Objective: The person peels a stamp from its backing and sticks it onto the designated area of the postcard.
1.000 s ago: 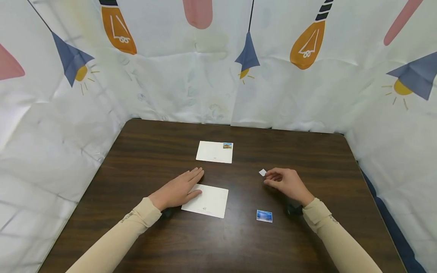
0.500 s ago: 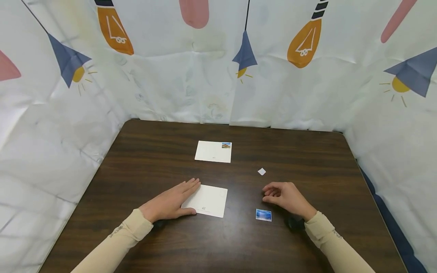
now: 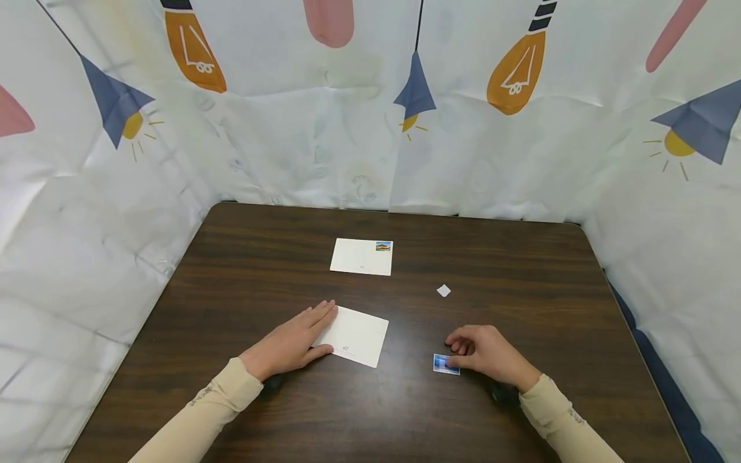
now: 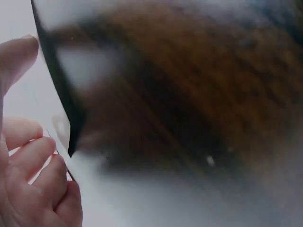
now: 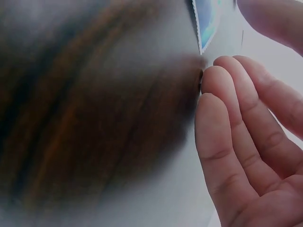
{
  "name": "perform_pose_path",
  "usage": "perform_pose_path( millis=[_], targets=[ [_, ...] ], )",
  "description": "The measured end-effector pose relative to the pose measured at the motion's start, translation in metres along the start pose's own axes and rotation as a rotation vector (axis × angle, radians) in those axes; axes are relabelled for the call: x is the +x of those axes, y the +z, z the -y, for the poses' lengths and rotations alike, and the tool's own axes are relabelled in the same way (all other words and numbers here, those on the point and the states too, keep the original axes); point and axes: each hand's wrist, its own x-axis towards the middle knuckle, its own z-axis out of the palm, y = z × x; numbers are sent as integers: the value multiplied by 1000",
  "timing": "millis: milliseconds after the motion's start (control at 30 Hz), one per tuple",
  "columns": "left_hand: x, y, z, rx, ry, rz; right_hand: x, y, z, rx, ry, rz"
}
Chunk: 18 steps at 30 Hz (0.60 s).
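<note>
My left hand (image 3: 292, 341) rests on the left part of a white postcard (image 3: 356, 334), its fingers straight and the thumb spread along the lower edge. To the right, my right hand (image 3: 492, 354) is at a blue postage stamp (image 3: 441, 364); in the head view the thumb overlaps it. A perforated edge of the stamp (image 5: 206, 23) shows in the right wrist view, with a gap between thumb and fingers (image 5: 215, 127). That hand pinches nothing. Farther back lies another postcard (image 3: 359, 257) with a small picture stamp (image 3: 383, 246) in its upper right corner.
A small white paper piece (image 3: 443, 290) lies behind my right hand. The dark wooden table (image 3: 260, 244) ends at a white printed cloth (image 3: 324, 161) hung along its back and sides.
My right hand has left the white paper piece and come nearer, to the blue stamp. My left hand has shifted slightly, and the near postcard has turned a little under it.
</note>
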Motion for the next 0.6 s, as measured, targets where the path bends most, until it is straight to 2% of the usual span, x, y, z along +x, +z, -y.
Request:
perform_pose_path(
  millis=[167, 400, 600],
  targets=[
    [1, 3, -3, 32, 0, 6, -3, 3, 3, -55, -23, 10],
    [2, 10, -7, 61, -66, 16, -5, 5, 5, -96, -41, 24],
    [4, 12, -14, 62, -94, 5, -5, 8, 5, -133, -38, 0]
  ],
)
